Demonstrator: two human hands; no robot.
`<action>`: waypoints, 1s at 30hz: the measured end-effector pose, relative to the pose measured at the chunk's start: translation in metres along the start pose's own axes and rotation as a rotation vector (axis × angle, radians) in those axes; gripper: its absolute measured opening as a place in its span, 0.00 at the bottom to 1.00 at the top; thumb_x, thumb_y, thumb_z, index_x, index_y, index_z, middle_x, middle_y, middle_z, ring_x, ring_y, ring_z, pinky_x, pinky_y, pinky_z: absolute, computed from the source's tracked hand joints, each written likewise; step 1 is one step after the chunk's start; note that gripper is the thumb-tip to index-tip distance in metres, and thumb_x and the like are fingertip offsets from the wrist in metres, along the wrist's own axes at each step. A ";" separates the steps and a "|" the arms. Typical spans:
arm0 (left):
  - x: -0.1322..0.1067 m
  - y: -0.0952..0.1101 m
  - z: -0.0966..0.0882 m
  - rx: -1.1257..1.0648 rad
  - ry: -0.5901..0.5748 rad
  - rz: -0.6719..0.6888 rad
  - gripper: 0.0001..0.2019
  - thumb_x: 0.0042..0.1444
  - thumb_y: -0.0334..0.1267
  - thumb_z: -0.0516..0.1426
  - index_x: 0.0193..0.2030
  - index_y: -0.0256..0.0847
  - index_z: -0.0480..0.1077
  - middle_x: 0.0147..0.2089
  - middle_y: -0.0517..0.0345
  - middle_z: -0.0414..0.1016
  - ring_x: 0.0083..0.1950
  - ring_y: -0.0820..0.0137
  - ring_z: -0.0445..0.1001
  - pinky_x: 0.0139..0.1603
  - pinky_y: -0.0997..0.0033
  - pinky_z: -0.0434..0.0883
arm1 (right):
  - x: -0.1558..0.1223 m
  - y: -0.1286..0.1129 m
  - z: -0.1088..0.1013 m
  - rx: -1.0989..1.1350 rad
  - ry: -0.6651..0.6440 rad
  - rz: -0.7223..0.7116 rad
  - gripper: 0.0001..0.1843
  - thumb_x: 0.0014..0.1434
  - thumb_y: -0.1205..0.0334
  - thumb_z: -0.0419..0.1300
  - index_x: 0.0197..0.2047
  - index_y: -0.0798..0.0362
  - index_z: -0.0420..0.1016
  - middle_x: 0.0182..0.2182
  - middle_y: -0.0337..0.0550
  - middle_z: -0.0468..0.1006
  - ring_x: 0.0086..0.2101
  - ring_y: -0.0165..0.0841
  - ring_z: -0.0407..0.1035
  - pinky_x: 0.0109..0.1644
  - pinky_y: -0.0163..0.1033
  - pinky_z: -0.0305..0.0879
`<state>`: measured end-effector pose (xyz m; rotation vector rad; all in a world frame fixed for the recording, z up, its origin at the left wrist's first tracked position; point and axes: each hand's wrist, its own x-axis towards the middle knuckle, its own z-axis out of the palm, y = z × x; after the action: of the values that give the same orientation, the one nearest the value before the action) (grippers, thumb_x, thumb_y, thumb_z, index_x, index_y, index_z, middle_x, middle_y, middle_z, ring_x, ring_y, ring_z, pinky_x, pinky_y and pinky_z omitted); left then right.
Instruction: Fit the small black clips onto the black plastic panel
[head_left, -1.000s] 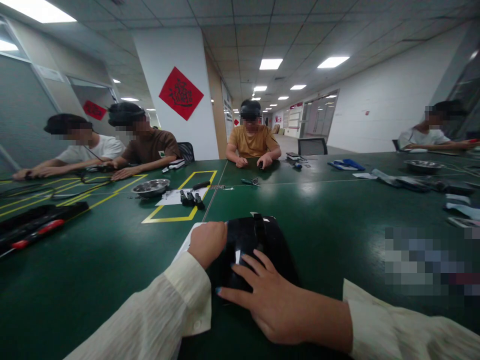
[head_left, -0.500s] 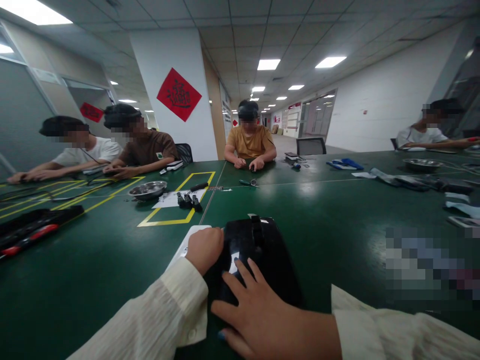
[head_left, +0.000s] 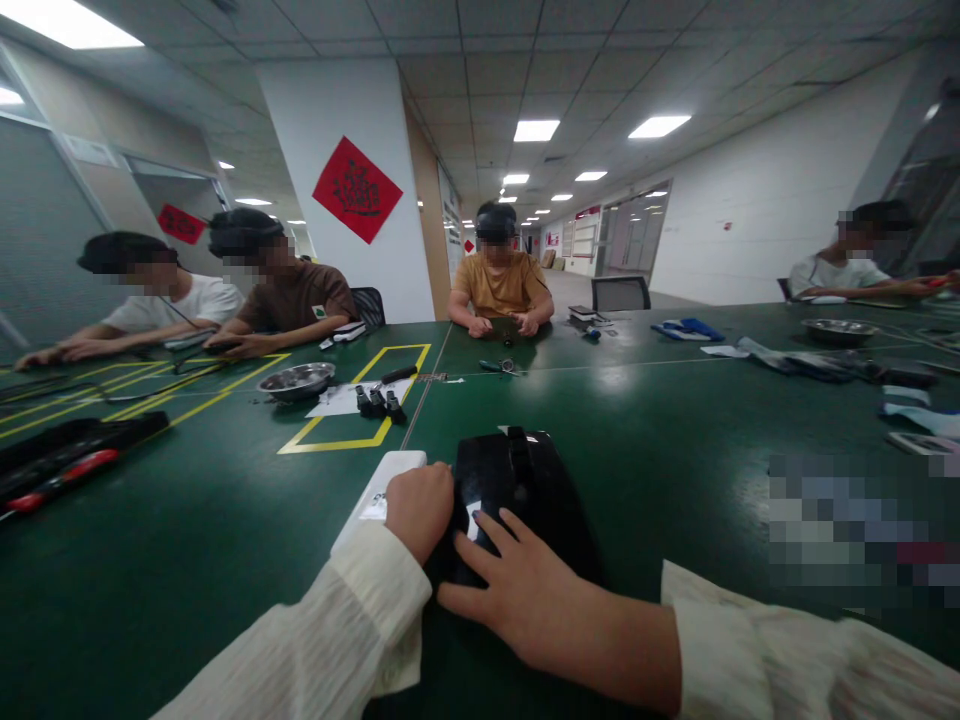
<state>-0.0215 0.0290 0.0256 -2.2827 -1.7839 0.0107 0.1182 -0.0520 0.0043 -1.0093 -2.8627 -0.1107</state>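
Note:
A glossy black rounded case-like object (head_left: 551,500), with a black strap across its top and a small white label, lies on the table before me; its exact kind I cannot tell. Spread over its near left part is my right hand (head_left: 517,585), fingers apart and palm down. My left hand (head_left: 421,508) is curled closed at the object's left edge, and what its fingers hold is hidden. Under and beside that hand lies a white flat box (head_left: 375,500) with a printed label, partly covered by the hand and sleeve.
Ahead to the left are a metal bowl (head_left: 296,380), a white paper (head_left: 334,400), and several black parts (head_left: 380,404) inside yellow tape. A black tray with red-handled tools (head_left: 82,465) lies far left. Pliers (head_left: 499,367) lie farther off. Co-workers sit around the green table (head_left: 697,470).
Both my hands have shifted slightly right; the right hand has also moved a little up the black object. The person opposite now holds a dark flat thing.

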 end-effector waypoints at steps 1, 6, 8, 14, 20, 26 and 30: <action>0.001 0.000 0.001 0.000 0.003 -0.002 0.17 0.60 0.28 0.42 0.35 0.30 0.72 0.30 0.40 0.75 0.36 0.52 0.77 0.30 0.60 0.71 | 0.000 0.001 0.000 0.004 -0.001 0.007 0.22 0.59 0.59 0.50 0.58 0.41 0.57 0.58 0.49 0.60 0.57 0.52 0.53 0.56 0.61 0.51; 0.002 0.000 0.008 -0.003 0.006 0.010 0.15 0.60 0.28 0.42 0.37 0.28 0.69 0.29 0.41 0.75 0.36 0.52 0.77 0.31 0.58 0.71 | -0.003 0.005 -0.003 0.032 -0.050 0.043 0.24 0.59 0.59 0.50 0.59 0.40 0.56 0.60 0.49 0.57 0.59 0.55 0.49 0.56 0.69 0.41; 0.000 0.001 0.010 -0.005 -0.004 0.026 0.14 0.60 0.28 0.43 0.37 0.29 0.69 0.29 0.41 0.75 0.36 0.52 0.77 0.31 0.58 0.71 | -0.005 0.006 -0.003 0.031 -0.067 0.097 0.24 0.59 0.58 0.50 0.59 0.39 0.56 0.61 0.49 0.55 0.59 0.57 0.47 0.55 0.73 0.34; -0.002 0.004 0.015 -0.016 -0.019 0.055 0.14 0.61 0.29 0.44 0.37 0.29 0.70 0.31 0.40 0.75 0.37 0.53 0.77 0.31 0.59 0.71 | -0.013 0.024 0.008 0.037 -0.125 0.394 0.23 0.61 0.57 0.47 0.60 0.37 0.56 0.64 0.49 0.48 0.61 0.58 0.41 0.56 0.72 0.30; 0.001 0.001 0.017 -0.044 -0.038 0.053 0.14 0.61 0.31 0.44 0.38 0.29 0.71 0.32 0.39 0.76 0.37 0.54 0.77 0.31 0.61 0.71 | -0.027 0.051 0.007 0.072 -0.133 0.715 0.23 0.62 0.51 0.43 0.60 0.33 0.54 0.65 0.47 0.44 0.61 0.59 0.38 0.55 0.69 0.38; 0.000 0.002 0.014 -0.080 -0.053 0.036 0.15 0.62 0.32 0.44 0.39 0.29 0.71 0.34 0.38 0.76 0.39 0.55 0.76 0.33 0.61 0.70 | -0.035 0.081 0.004 0.032 -0.149 0.854 0.23 0.61 0.47 0.40 0.59 0.35 0.55 0.63 0.52 0.49 0.59 0.62 0.42 0.52 0.68 0.45; -0.003 0.003 0.012 -0.088 -0.071 0.043 0.15 0.62 0.32 0.45 0.39 0.30 0.71 0.34 0.39 0.76 0.40 0.55 0.76 0.34 0.62 0.70 | -0.036 0.108 0.005 -0.034 -0.196 1.027 0.22 0.62 0.52 0.42 0.59 0.35 0.55 0.62 0.55 0.50 0.60 0.60 0.41 0.50 0.65 0.50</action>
<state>-0.0216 0.0276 0.0133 -2.4102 -1.8031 0.0222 0.2137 0.0096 -0.0012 -2.4134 -2.1053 0.0314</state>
